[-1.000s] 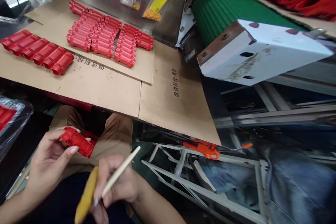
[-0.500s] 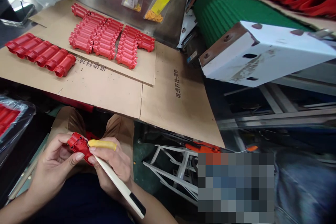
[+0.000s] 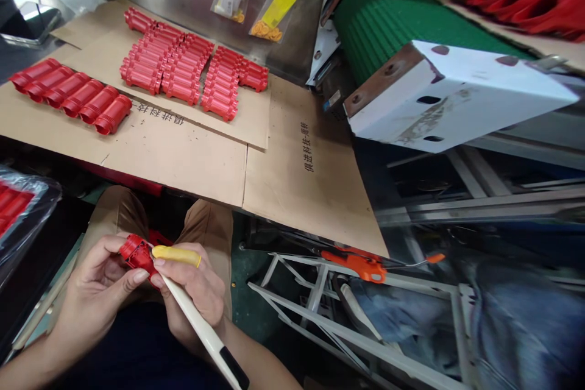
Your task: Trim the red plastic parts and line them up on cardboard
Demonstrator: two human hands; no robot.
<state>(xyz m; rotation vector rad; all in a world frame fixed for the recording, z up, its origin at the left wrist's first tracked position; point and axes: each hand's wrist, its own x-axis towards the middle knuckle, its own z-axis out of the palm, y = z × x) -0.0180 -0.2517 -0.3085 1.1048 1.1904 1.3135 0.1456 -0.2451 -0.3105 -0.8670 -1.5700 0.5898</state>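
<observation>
Over my lap, my left hand (image 3: 98,280) is closed round a red ribbed plastic tube (image 3: 136,251), which lies tilted between thumb and fingers. My right hand (image 3: 201,289) grips a slim tool with a long cream-white handle (image 3: 194,320) and a black end pointing toward my body. One finger of that hand wears a yellow finger cot (image 3: 176,255), pressed close to the tube. The tool's working tip is hidden behind the fingers and the tube, so its exact kind does not show.
On the cardboard-covered table (image 3: 283,189) stand several rows of red tubes (image 3: 178,61) and another row (image 3: 70,92) to the left. Plastic bags of yellow pieces (image 3: 269,24) lie behind. A green conveyor (image 3: 402,18) is at right; below it are an orange air gun (image 3: 361,265) and a seated person's jeans (image 3: 521,323).
Both hands keep their hold, with only a slight shift of the tool and right hand. The camera view has tilted a little.
</observation>
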